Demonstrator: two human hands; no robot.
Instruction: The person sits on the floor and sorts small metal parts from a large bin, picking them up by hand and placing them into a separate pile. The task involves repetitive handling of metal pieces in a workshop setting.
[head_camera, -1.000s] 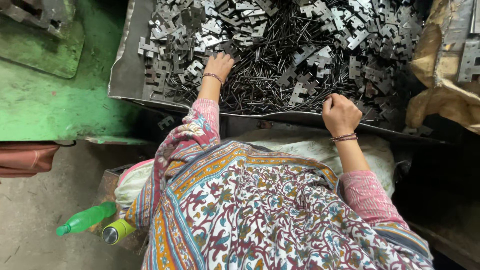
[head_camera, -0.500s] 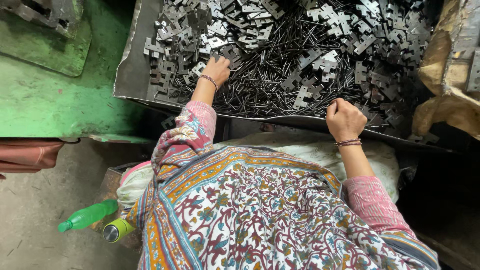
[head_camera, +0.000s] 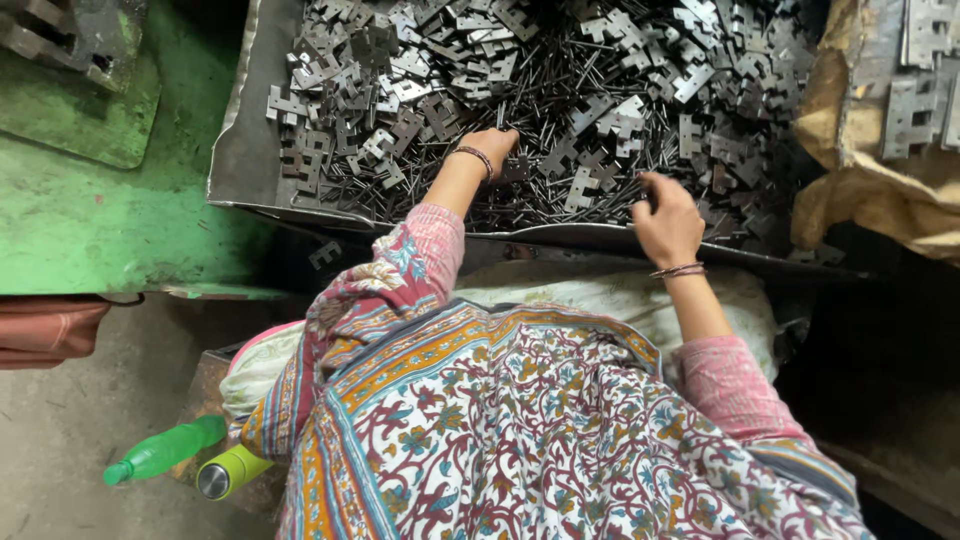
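A wide metal tray (head_camera: 232, 150) holds a heap of flat, notched grey metal plates (head_camera: 420, 70) mixed with thin dark metal rods (head_camera: 560, 150). My left hand (head_camera: 490, 145) reaches into the heap palm down, its fingertips buried among plates and rods, so its grasp is hidden. My right hand (head_camera: 668, 215) hovers at the tray's near edge with fingers curled around a few thin rods. Both wrists wear thread bracelets. A patterned shawl (head_camera: 520, 430) covers my lap and arms.
A green painted machine surface (head_camera: 100, 220) lies left of the tray. A brown sack (head_camera: 860, 190) with more metal plates stands at the right. A green plastic bottle (head_camera: 165, 450) and a yellow-green flask (head_camera: 228, 472) lie on the floor at lower left.
The view has shifted so the tray sits lower in frame. My left hand stays in the heap. My right hand has lifted from the tray edge toward the rods.
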